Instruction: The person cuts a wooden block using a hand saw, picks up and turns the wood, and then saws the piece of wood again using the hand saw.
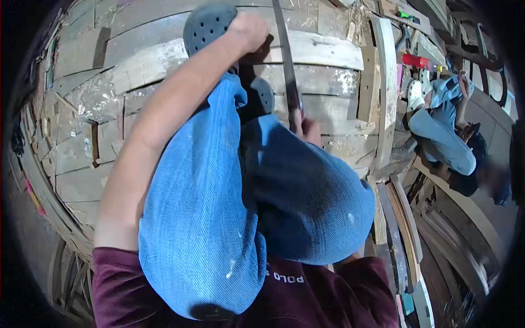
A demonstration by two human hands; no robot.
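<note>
My right hand [307, 130], partly hidden by my right knee, is closed around the near end of a long, narrow dark blade-like tool [287, 60]. The tool runs away from me past the top of the view; whether it is a saw I cannot tell. My left arm reaches forward outside my left leg. At its end my left hand [250, 31] is closed in a fist beside my dark perforated clog [208, 27]; what it holds, if anything, is hidden. A pale plank [322, 49] lies under and beside the tool.
Worn boards make up the floor, with wood shavings [90, 106] scattered over them. Wooden beams [386, 87] edge the right side. Beyond them another person in jeans [443, 136] sits near a red object [416, 60] and a green-handled tool [407, 16]. Curved timber [448, 246] is stacked lower right.
</note>
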